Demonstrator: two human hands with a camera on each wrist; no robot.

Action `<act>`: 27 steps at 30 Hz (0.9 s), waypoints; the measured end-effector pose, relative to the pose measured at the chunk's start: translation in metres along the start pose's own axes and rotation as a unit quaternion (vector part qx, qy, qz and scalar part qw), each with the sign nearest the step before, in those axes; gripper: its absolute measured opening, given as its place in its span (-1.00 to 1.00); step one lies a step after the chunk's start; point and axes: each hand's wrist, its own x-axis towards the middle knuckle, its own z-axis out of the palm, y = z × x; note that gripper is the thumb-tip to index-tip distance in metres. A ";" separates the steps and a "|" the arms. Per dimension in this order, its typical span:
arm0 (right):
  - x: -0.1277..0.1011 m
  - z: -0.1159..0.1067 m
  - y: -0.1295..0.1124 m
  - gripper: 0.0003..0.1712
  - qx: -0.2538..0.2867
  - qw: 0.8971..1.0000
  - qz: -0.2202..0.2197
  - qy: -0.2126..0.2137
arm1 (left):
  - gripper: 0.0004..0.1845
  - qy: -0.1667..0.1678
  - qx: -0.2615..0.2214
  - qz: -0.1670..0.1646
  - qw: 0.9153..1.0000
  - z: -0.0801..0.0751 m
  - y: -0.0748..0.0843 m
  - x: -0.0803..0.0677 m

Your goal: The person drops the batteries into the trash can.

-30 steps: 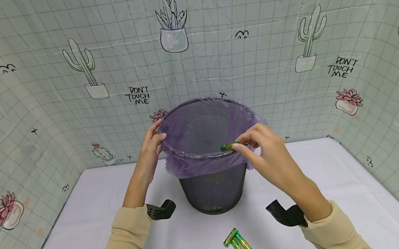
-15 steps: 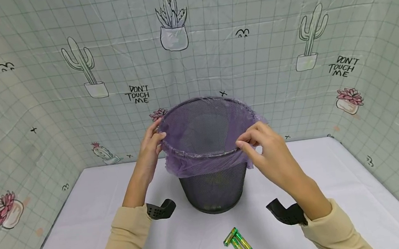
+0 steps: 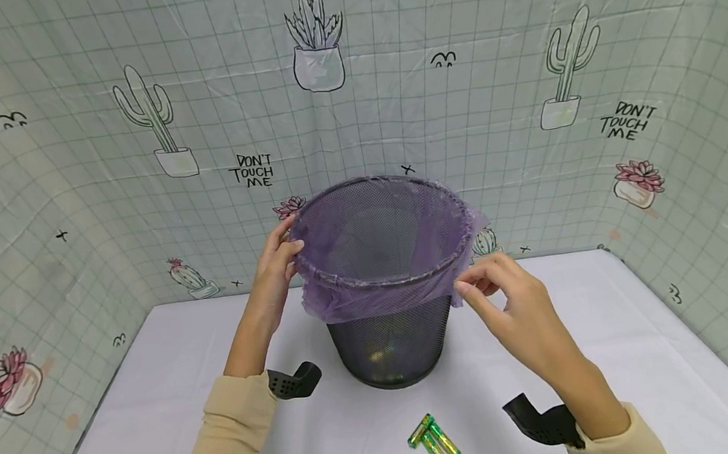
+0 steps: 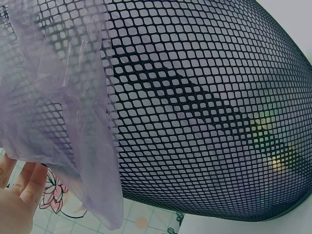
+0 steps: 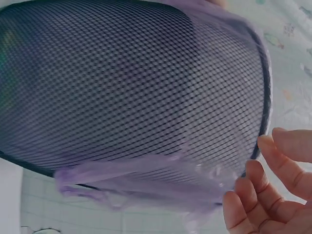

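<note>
A black wire-mesh trash bin (image 3: 392,351) stands upright on the table, lined with a purple plastic bag (image 3: 372,299) folded over its rim. My left hand (image 3: 273,267) grips the rim on the left, thumb on the near side and fingers around the outside. To the right of the bin, my right hand (image 3: 515,307) holds nothing; its fingers are loosely bent, with thumb and index close together near the bag's edge. In front of the bin, three green-and-gold batteries (image 3: 434,444) lie in a small cluster. Through the mesh in the left wrist view, yellow-green shapes (image 4: 275,163) show near the bottom.
A white cloth (image 3: 174,398) covers the table. Behind and at both sides hangs a pale grid-patterned curtain (image 3: 459,111) printed with cacti. Black wrist mounts (image 3: 295,381) sit on both forearms.
The right hand released a battery over the bin, and the battery went out of sight inside. That hand then moved right and down, off the rim. The left hand stayed in place.
</note>
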 end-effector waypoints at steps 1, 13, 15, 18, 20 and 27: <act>-0.004 0.001 0.002 -0.92 -0.003 1.000 0.005 -0.004 | -0.38 0.000 0.000 -0.001 1.000 0.000 0.000 0.000; -0.066 0.037 0.032 -0.87 0.035 0.982 0.138 -0.121 | -0.38 0.002 0.004 -0.005 1.000 0.000 0.000 0.000; -0.077 0.047 0.036 -0.83 0.050 0.970 0.182 -0.151 | -0.38 0.002 0.006 -0.005 1.000 0.000 0.000 0.000; -0.097 0.057 0.044 -0.74 0.071 0.951 0.226 -0.198 | -0.38 0.002 0.010 -0.007 1.000 -0.001 0.000 0.000; -0.109 0.061 0.051 -0.70 0.089 0.940 0.236 -0.231 | -0.38 0.002 0.014 -0.007 1.000 -0.001 0.000 0.000; -0.138 0.071 0.070 -0.68 0.122 0.913 0.238 -0.309 | -0.38 0.005 0.009 -0.012 1.000 0.002 0.002 0.000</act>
